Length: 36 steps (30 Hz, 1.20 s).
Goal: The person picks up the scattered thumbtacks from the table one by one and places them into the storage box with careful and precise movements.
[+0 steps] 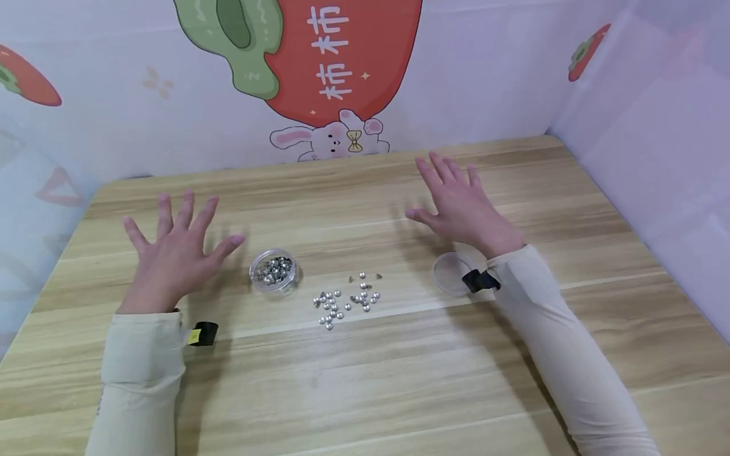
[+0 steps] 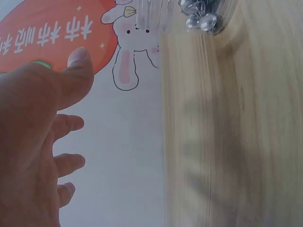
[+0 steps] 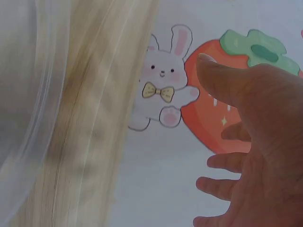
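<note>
Both hands hover above a wood-grain table with fingers spread, holding nothing. My left hand (image 1: 173, 253) is left of a small round clear jar (image 1: 274, 286) with several silver round-headed studs (image 1: 276, 269) inside. More small silver studs (image 1: 331, 304) lie scattered on the table, right of the jar. My right hand (image 1: 464, 209) is beyond and above a clear round lid (image 1: 450, 273), which its wrist partly covers in the head view. The lid (image 3: 28, 109) looms large at the left of the right wrist view. In the left wrist view the jar's studs (image 2: 201, 19) show at the top.
The wooden table (image 1: 353, 392) reaches to a pale printed cloth (image 1: 485, 82) standing behind it, with a persimmon and rabbit drawing. Similar cloth hangs along the left and right sides. A small black wrist device (image 1: 206, 334) sits beside the left sleeve, another (image 1: 479, 280) by the right.
</note>
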Motion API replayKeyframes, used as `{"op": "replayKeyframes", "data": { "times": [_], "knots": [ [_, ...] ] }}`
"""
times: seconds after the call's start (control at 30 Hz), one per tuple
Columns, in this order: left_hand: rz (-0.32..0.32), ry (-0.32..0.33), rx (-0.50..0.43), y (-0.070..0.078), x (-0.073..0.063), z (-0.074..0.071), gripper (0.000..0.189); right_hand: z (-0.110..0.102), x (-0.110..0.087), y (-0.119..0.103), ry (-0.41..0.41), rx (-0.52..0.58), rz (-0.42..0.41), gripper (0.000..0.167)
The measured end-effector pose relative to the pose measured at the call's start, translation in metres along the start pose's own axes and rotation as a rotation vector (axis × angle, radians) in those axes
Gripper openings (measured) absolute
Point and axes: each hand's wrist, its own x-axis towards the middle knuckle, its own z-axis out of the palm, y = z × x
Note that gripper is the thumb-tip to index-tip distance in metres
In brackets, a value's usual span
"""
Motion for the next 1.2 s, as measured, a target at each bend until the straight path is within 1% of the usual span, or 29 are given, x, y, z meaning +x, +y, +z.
{"op": "replayKeyframes", "data": {
  "times": [0.13,0.3,0.53,0.63,0.77,0.87,0.97,1.1,1.2],
  "knots": [
    [0.021,-0.011,-0.034,0.005,0.003,0.001,0.084,0.001,-0.001,-0.010,0.004,0.003,-0.037,0.089],
    [0.074,-0.024,-0.104,0.012,0.004,0.002,0.084,0.000,-0.004,-0.021,0.014,0.004,-0.071,0.088],
    [0.141,-0.029,-0.146,0.019,0.003,0.005,0.084,0.001,-0.005,-0.041,-0.006,0.031,-0.148,0.085],
    [0.168,-0.057,-0.196,0.022,0.002,0.009,0.081,0.004,-0.006,-0.049,-0.027,0.039,-0.179,0.084],
    [0.195,-0.126,-0.268,0.030,0.003,0.015,0.079,0.008,-0.009,-0.056,-0.074,0.044,-0.188,0.081],
    [0.202,-0.183,-0.281,0.036,0.003,0.019,0.081,0.010,-0.012,-0.061,-0.105,0.041,-0.208,0.073],
    [0.205,-0.226,-0.287,0.041,0.004,0.022,0.087,0.012,-0.014,-0.066,-0.137,0.027,-0.241,0.060],
    [0.206,-0.256,-0.312,0.044,0.003,0.029,0.097,0.016,-0.015,-0.073,-0.180,0.020,-0.271,0.041],
    [0.207,-0.276,-0.353,0.044,0.001,0.034,0.102,0.020,-0.015,-0.078,-0.197,0.017,-0.289,0.031]
  ]
}}
